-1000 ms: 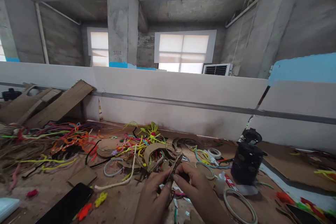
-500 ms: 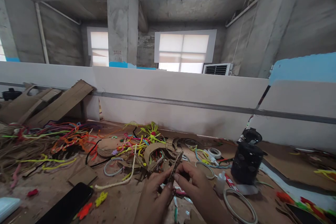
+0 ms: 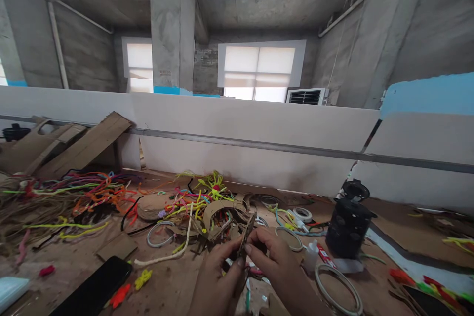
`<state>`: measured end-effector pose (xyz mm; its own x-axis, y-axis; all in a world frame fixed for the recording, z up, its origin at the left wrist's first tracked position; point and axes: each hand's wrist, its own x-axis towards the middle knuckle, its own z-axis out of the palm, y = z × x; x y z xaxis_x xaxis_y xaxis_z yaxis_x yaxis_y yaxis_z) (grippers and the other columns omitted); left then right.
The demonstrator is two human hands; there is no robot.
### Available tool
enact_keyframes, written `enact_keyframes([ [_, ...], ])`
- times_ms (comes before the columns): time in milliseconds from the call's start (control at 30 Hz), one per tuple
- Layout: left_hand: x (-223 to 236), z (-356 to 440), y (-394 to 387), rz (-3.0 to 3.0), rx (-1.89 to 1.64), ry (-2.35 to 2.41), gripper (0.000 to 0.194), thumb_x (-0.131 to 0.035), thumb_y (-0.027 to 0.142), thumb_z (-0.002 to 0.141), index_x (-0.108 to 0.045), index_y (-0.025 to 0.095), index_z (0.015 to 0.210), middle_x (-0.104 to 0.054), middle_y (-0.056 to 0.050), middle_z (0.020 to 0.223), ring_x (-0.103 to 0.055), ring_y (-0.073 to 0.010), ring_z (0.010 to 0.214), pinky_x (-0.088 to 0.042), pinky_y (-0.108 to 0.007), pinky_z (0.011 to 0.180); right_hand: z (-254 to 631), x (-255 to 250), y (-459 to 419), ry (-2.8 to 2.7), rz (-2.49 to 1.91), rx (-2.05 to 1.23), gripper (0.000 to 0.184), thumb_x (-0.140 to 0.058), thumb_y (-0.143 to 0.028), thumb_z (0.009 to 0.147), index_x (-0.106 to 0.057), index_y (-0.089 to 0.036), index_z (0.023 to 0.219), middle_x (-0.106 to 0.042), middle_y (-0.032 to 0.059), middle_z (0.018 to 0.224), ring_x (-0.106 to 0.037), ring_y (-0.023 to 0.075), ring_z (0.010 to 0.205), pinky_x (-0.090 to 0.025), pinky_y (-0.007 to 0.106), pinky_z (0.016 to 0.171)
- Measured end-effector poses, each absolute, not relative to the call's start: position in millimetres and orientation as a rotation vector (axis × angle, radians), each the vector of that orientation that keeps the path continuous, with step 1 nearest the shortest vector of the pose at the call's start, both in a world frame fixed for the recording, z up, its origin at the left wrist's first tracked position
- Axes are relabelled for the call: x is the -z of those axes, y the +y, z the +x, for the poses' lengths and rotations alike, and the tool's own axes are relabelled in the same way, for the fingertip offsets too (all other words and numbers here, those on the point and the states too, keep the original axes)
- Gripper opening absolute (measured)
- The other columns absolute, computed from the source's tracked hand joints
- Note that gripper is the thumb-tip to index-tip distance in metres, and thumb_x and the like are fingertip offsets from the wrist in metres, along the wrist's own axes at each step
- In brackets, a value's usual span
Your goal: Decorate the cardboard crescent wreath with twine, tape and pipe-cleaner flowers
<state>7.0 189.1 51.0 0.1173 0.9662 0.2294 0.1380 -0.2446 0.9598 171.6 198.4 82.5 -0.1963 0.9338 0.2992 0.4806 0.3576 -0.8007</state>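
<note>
Between my two hands is a narrow brown strip (image 3: pixel 249 224), seen nearly edge-on, that looks like cardboard. My left hand (image 3: pixel 221 274) pinches its lower part between thumb and fingers. From the other side, my right hand (image 3: pixel 276 261) presses its thumb and fingertips against the same strip. Its lower end is partly hidden by my fingers. Just beyond the hands lies a tangle of cardboard scraps and fuzzy coloured craft stems, with a curved cardboard band (image 3: pixel 218 211) on top.
A black phone (image 3: pixel 94 286) lies left, near yellow and orange fuzzy flowers. Right of my hands stand a small glue bottle (image 3: pixel 311 256), a tape ring (image 3: pixel 338 289) and a black lidded container (image 3: pixel 348 227). A white partition (image 3: pixel 252 118) runs behind the table.
Both hands keep their hold on the strip. The strip's upper end has shifted very slightly to the left; everything else stays in place.
</note>
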Motion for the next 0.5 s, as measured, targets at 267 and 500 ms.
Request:
enact_keyframes([
  [267,-60,10,189,1.480,-1.243,1.031,0.036,-0.060,0.039,0.083,-0.078,0.018,0.106,-0.080,-0.008,0.102,-0.071,-0.0260,0.093,-0.053,-0.033,0.083,169,-83,196,-1.843,-1.236,-0.734,0.015,-0.049,-0.031,0.083,-0.053,-0.020,0.074,-0.050,-0.0009,0.075,-0.048,0.0182,0.072,-0.035,0.029,0.065],
  [500,-60,9,189,1.440,-1.239,1.021,0.032,-0.062,0.037,0.084,-0.078,0.018,0.104,-0.080,-0.006,0.099,-0.071,-0.0259,0.096,-0.052,-0.031,0.085,168,-82,197,-1.878,-1.239,-0.665,0.012,-0.050,-0.027,0.083,-0.053,-0.020,0.074,-0.053,0.0000,0.075,-0.049,0.0184,0.072,-0.035,0.029,0.064],
])
